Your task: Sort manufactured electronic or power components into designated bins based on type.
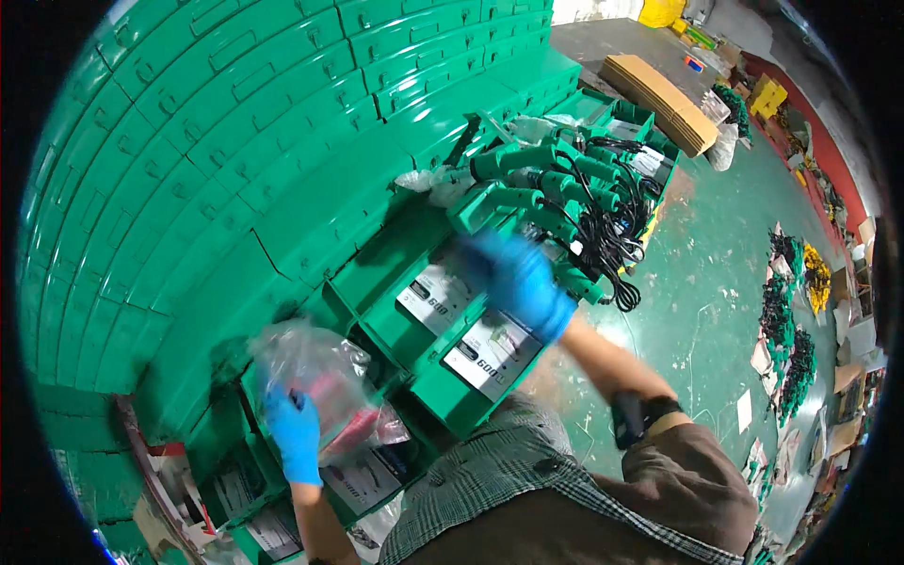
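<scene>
My left hand [294, 428], in a blue glove, is closed on the edge of a clear plastic bag [306, 358]. Something pink [350, 426] shows through or beside the bag, above an open green metal case. My right hand [523, 287], also blue-gloved, is smeared by motion over another open green case [438, 395]. White printed sheets [494, 353] lie in that case, just below the hand. Beyond it sits a heap of green power tools [556, 165] with black cables [607, 245]. Whether the right hand holds anything is hidden by the blur.
Closed green metal cases [207, 122] are stacked in a tall wall at the left and back. Flat brown cardboard [659, 99] lies beyond the tools. Across the green floor [697, 254], piles of black and green parts [786, 330] lie at the right.
</scene>
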`<control>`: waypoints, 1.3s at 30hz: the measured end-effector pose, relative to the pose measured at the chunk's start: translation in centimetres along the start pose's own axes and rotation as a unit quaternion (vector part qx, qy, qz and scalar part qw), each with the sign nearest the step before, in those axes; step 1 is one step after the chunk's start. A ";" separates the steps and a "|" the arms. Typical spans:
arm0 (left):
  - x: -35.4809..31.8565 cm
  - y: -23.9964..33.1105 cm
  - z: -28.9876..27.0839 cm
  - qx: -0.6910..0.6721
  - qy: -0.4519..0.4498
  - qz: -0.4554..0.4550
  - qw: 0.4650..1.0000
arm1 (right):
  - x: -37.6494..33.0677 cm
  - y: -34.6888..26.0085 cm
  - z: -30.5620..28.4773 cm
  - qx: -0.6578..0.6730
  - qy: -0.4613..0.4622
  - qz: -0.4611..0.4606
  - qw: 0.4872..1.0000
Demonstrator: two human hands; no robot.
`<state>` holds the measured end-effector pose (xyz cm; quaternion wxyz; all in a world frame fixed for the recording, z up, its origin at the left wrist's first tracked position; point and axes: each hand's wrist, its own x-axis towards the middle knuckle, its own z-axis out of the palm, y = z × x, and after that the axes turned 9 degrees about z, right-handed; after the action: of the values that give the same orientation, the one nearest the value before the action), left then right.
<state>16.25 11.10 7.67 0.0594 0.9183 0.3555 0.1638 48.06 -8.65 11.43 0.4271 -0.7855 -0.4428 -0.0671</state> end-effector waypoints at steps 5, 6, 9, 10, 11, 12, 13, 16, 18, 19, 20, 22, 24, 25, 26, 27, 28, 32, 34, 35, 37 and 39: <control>-6.6 0.0 2.5 -0.224 0.163 -0.105 0.955 | 11.3 10.9 -6.0 -0.407 0.040 -0.018 0.912; -7.9 0.5 3.3 -0.327 0.133 -0.174 0.920 | 12.6 14.7 -6.1 -0.410 -0.071 0.051 0.908; -7.6 6.4 0.0 -0.437 0.124 -0.300 0.839 | 15.8 16.6 -4.9 -0.410 -0.214 0.112 0.879; -8.2 6.9 -0.1 -0.405 0.141 -0.287 0.856 | 16.3 14.7 -5.6 -0.401 -0.224 0.080 0.885; -8.9 7.3 0.1 -0.375 0.151 -0.271 0.874 | 16.3 13.2 -6.5 -0.393 -0.234 0.056 0.887; -9.8 6.4 1.3 -0.338 0.164 -0.232 0.897 | 17.1 12.1 -6.8 -0.401 -0.244 0.075 0.880; -9.8 6.1 1.9 -0.301 0.177 -0.194 0.917 | 18.0 11.8 -7.3 -0.434 -0.208 0.027 0.876; -10.9 4.6 3.5 -0.421 0.167 -0.286 0.845 | 19.0 4.9 -10.6 -0.470 -0.103 -0.086 0.872; -10.4 3.9 4.0 -0.476 0.191 -0.267 0.816 | 18.3 -0.7 -15.0 -0.476 -0.042 -0.209 0.853; -9.8 3.6 3.9 -0.491 0.211 -0.253 0.806 | 16.7 -4.7 -17.0 -0.469 -0.034 -0.205 0.858; -9.2 3.4 3.9 -0.510 0.229 -0.237 0.795 | 15.1 -7.4 -18.2 -0.393 0.017 -0.223 0.892; -6.9 2.8 3.0 -0.509 0.285 -0.206 0.786 | 11.4 -11.1 -17.9 -0.290 0.013 -0.168 0.942; -3.1 3.9 -0.9 -0.590 0.310 -0.176 0.725 | 6.8 -13.5 -16.1 -0.177 0.005 -0.120 0.977; -1.3 3.8 -2.0 -0.625 0.313 -0.164 0.696 | 4.3 -14.4 -14.0 -0.105 -0.009 -0.090 0.990; 0.0 4.0 -3.7 -0.691 0.323 -0.120 0.635 | 1.9 -15.0 -11.6 0.017 -0.030 -0.020 0.999; 1.1 1.9 -2.7 -0.675 0.276 -0.121 0.674 | -0.4 -14.9 -9.7 0.025 -0.026 -0.050 0.998; 2.5 4.1 -5.0 -0.745 0.290 -0.139 0.585 | -3.0 -15.4 -7.9 0.047 -0.050 -0.002 0.998; 0.5 3.4 -9.1 -0.887 0.204 -0.103 0.402 | -10.6 -18.7 3.6 0.044 -0.067 -0.062 0.995; -1.9 -2.2 -5.5 -0.842 0.203 -0.182 0.464 | -14.3 -20.9 7.5 0.059 -0.110 -0.019 0.992; -2.9 -4.8 -4.4 -0.825 0.195 -0.193 0.495 | -15.0 -22.1 8.1 0.120 -0.170 -0.013 0.978; -4.1 -6.9 -3.8 -0.870 0.151 -0.210 0.419 | -15.5 -23.3 7.9 0.221 -0.251 -0.040 0.942; -5.8 -8.2 -2.8 -0.866 0.133 -0.218 0.430 | -13.1 -21.5 6.6 0.337 -0.524 0.121 0.773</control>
<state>6.09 13.27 7.00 0.8093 0.2443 0.2188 0.4874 22.19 -7.00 14.11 0.3710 -0.5525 -0.4931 0.5604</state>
